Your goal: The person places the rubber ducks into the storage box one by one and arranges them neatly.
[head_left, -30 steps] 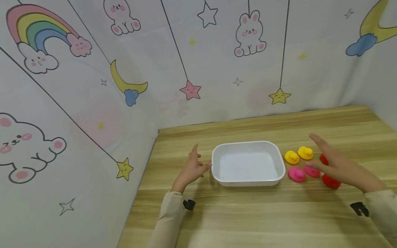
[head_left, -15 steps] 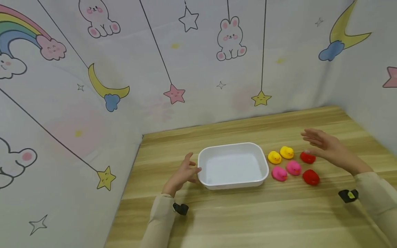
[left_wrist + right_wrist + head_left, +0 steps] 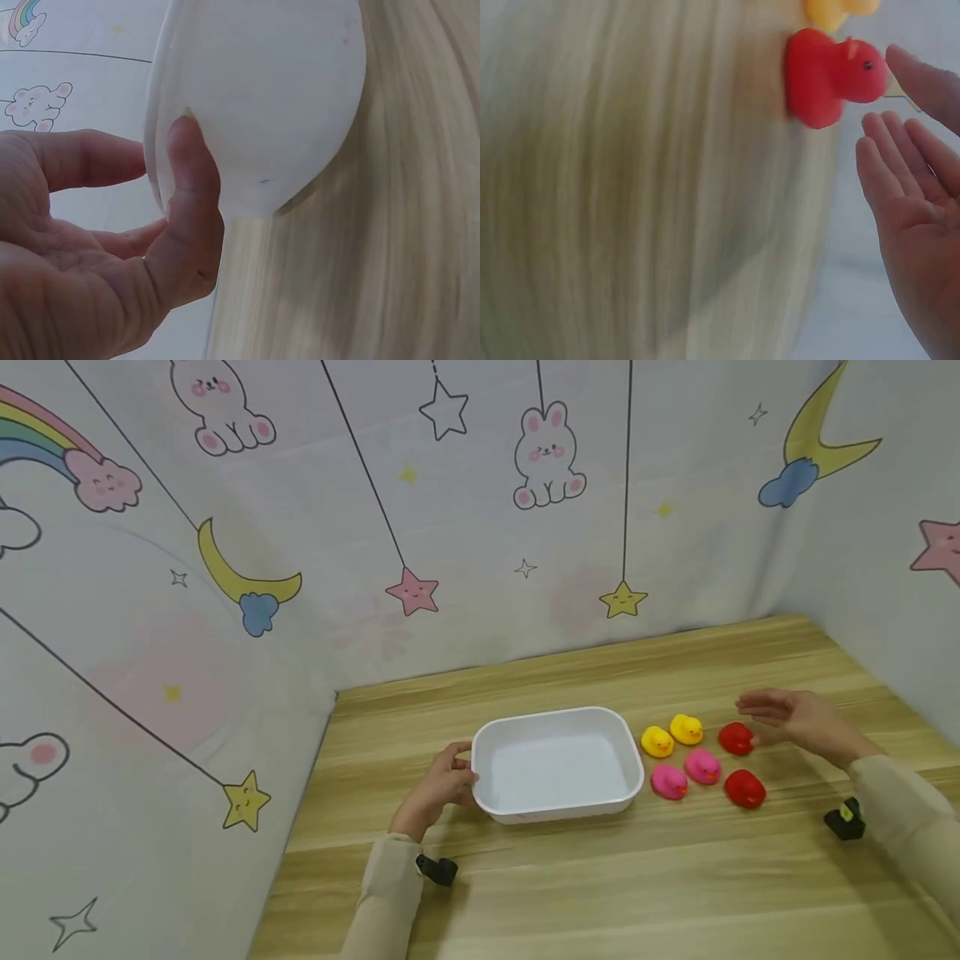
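Note:
A white plastic tray [image 3: 558, 806] sits on the wooden table. At its left end my left hand [image 3: 437, 789] grips the rim; up close in the left wrist view, bent thumb and fingers [image 3: 112, 161] lie around the edge of the tray [image 3: 270, 97]. My right hand [image 3: 802, 720] hovers just right of the far red rubber duck [image 3: 736, 738], fingers extended and holding nothing. In the right wrist view a red duck [image 3: 817, 79] stands beside the thumb tip, with a gap visible to the other fingers.
Right of the tray are two yellow ducks [image 3: 672, 735], two pink ducks [image 3: 686, 773] and a nearer red duck [image 3: 746, 789]. A printed cloth wall [image 3: 480, 527] borders the table [image 3: 600, 893] at the back and sides.
The view has swung right. My left hand has closed onto the tray's left rim. My right hand has come lower, beside the far red duck.

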Demonstrator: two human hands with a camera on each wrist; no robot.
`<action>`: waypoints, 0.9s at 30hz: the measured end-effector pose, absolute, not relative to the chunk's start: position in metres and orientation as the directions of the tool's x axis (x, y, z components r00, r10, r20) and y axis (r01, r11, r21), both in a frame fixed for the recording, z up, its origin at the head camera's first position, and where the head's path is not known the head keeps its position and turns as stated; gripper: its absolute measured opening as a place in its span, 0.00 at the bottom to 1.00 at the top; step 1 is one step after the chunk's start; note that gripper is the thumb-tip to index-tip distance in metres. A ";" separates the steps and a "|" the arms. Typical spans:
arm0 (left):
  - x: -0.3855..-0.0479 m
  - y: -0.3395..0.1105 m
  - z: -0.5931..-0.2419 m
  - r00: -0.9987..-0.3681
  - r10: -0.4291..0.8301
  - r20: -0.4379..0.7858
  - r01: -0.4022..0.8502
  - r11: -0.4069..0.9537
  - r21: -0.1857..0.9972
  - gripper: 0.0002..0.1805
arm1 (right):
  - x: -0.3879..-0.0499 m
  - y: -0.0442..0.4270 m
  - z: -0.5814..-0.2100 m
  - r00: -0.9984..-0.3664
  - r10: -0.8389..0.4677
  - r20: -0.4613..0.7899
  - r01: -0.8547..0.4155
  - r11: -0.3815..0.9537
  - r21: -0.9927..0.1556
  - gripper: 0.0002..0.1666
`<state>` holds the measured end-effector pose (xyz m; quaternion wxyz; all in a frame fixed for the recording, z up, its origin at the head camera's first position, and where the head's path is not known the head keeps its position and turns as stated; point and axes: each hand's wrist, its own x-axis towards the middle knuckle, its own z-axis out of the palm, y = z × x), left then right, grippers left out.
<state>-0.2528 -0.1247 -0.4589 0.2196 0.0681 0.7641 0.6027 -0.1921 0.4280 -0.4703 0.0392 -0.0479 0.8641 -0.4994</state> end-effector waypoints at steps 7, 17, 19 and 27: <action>-0.253 -0.124 -0.458 -0.906 0.338 -0.255 -0.180 0.237 0.955 0.35 | -0.216 0.428 -0.479 -0.964 -0.246 -0.102 -0.082 0.638 -0.766 0.48; -0.254 -0.124 -0.457 -0.889 0.387 -0.245 -0.164 0.232 0.959 0.33 | -0.227 0.423 -0.483 -0.964 -0.261 -0.059 -0.165 0.754 -0.635 0.41; -0.255 -0.123 -0.456 -0.883 0.396 -0.251 -0.168 0.233 0.958 0.33 | -0.226 0.423 -0.484 -0.965 -0.258 -0.051 -0.170 0.760 -0.627 0.40; -0.258 -0.123 -0.452 -0.874 0.396 -0.282 -0.187 0.261 0.947 0.33 | -0.222 0.424 -0.476 -0.971 -0.237 -0.015 -0.149 0.660 -0.737 0.40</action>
